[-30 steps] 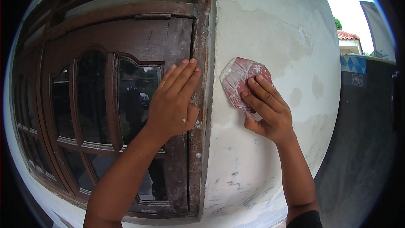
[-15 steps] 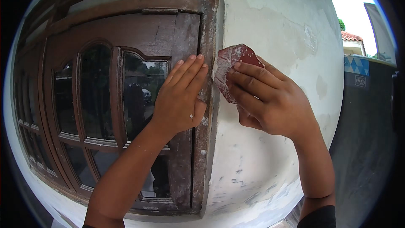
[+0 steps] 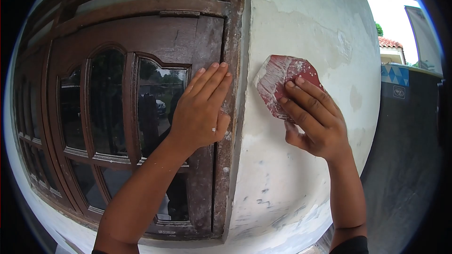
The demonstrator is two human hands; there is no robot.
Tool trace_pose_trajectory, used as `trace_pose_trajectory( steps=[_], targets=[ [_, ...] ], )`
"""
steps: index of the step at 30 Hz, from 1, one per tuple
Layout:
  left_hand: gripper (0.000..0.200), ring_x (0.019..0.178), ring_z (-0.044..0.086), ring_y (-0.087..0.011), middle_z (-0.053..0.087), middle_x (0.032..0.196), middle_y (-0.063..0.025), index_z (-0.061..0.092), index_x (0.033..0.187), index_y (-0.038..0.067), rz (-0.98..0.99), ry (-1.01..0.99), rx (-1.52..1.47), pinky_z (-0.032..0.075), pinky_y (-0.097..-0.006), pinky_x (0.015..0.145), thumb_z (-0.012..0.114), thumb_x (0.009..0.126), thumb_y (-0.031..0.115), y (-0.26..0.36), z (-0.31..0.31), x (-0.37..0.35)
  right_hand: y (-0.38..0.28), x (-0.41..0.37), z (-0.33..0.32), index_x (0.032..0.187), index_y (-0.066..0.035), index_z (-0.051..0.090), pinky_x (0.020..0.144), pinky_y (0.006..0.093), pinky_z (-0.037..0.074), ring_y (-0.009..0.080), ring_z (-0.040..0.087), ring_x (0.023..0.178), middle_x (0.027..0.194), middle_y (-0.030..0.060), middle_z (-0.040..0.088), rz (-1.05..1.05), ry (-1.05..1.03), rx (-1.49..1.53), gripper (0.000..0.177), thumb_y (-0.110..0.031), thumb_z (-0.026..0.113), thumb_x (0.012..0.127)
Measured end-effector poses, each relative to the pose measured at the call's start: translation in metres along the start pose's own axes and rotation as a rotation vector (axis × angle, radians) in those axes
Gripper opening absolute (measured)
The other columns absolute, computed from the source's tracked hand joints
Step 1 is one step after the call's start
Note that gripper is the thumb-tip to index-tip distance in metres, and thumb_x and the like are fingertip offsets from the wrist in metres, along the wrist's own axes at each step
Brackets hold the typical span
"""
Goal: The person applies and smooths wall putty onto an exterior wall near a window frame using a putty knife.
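Observation:
My right hand (image 3: 322,124) presses a piece of red sandpaper (image 3: 275,77), streaked with white dust, against the pale wall (image 3: 292,183). Its fingers lie over the lower right part of the sheet, and the thumb is bent beneath. My left hand (image 3: 200,110) rests flat on the brown wooden window frame (image 3: 230,169), fingers stretched out and holding nothing. A white speck shows near the base of its thumb.
Dark glass panes (image 3: 108,103) fill the wooden window to the left. Patches of different shade and dark smudges mark the wall. Farther right stand a dark panel (image 3: 405,150) and, beyond it, a tiled roof (image 3: 390,42).
My right hand and the sandpaper have moved right along the wall, away from the frame's edge, and more of the sheet shows. My left hand has stayed in place.

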State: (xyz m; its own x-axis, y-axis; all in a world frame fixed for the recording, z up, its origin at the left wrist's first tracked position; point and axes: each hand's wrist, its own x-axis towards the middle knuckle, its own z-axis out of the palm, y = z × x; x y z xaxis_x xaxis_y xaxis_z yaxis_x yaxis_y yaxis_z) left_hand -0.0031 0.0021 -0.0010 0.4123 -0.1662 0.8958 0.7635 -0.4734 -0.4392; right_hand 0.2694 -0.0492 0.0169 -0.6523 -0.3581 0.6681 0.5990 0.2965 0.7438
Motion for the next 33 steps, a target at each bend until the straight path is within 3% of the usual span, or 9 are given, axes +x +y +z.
trace_pose_trajectory(
  steps=[6,14,19,26,28,33],
  targets=[
    [0.069,0.143,0.043,-0.0376,0.050,0.147,-0.0245,0.054,0.137,-0.009,0.001,-0.004,0.008,0.027,-0.0518,0.121,0.049,0.070,0.005,0.000,-0.001,0.001,-0.006,-0.020,0.024,0.116,-0.005,0.073,0.101,0.0415,0.054,0.0299,0.062,0.125,0.125,0.0122,0.069,0.012,-0.054,0.060,0.047,-0.016,0.078,0.071],
    [0.068,0.142,0.043,-0.0381,0.050,0.147,-0.0248,0.054,0.136,-0.010,0.000,-0.001,0.006,0.027,-0.0520,0.121,0.049,0.069,0.005,0.000,0.000,0.001,-0.022,-0.047,0.035,0.120,0.000,0.071,0.103,0.0415,0.053,0.0359,0.061,0.125,0.130,0.0174,0.066,0.171,0.133,0.152,0.044,-0.012,0.074,0.077],
    [0.065,0.140,0.045,-0.0368,0.052,0.145,-0.0254,0.056,0.132,-0.011,0.025,0.001,0.065,0.031,-0.0498,0.120,0.054,0.071,0.011,-0.001,-0.002,0.003,-0.036,-0.050,0.047,0.122,0.000,0.070,0.103,0.0427,0.053,0.0352,0.061,0.126,0.129,0.0175,0.067,0.153,0.027,0.177,0.044,-0.014,0.074,0.080],
    [0.064,0.140,0.045,-0.0372,0.052,0.145,-0.0256,0.057,0.132,-0.011,0.023,-0.004,0.047,0.030,-0.0504,0.120,0.053,0.070,0.009,0.000,-0.001,0.002,-0.049,-0.073,0.039,0.121,0.002,0.070,0.103,0.0445,0.053,0.0384,0.060,0.127,0.129,0.0188,0.067,0.252,0.113,0.166,0.043,-0.014,0.073,0.082],
    [0.070,0.143,0.042,-0.0378,0.050,0.148,-0.0234,0.053,0.138,-0.008,-0.004,-0.018,0.030,0.026,-0.0520,0.122,0.047,0.070,0.004,0.001,-0.001,0.002,-0.046,-0.063,0.044,0.121,0.002,0.069,0.103,0.0442,0.052,0.0376,0.060,0.128,0.130,0.0189,0.066,0.265,0.121,0.169,0.043,-0.014,0.074,0.082],
    [0.067,0.142,0.043,-0.0375,0.051,0.146,-0.0245,0.055,0.135,-0.010,0.010,-0.015,0.045,0.027,-0.0515,0.121,0.049,0.070,0.006,0.001,-0.002,0.003,-0.058,-0.078,0.047,0.121,0.000,0.070,0.101,0.0416,0.053,0.0345,0.060,0.128,0.129,0.0171,0.067,0.244,0.045,0.174,0.042,-0.012,0.073,0.082]
  ],
)
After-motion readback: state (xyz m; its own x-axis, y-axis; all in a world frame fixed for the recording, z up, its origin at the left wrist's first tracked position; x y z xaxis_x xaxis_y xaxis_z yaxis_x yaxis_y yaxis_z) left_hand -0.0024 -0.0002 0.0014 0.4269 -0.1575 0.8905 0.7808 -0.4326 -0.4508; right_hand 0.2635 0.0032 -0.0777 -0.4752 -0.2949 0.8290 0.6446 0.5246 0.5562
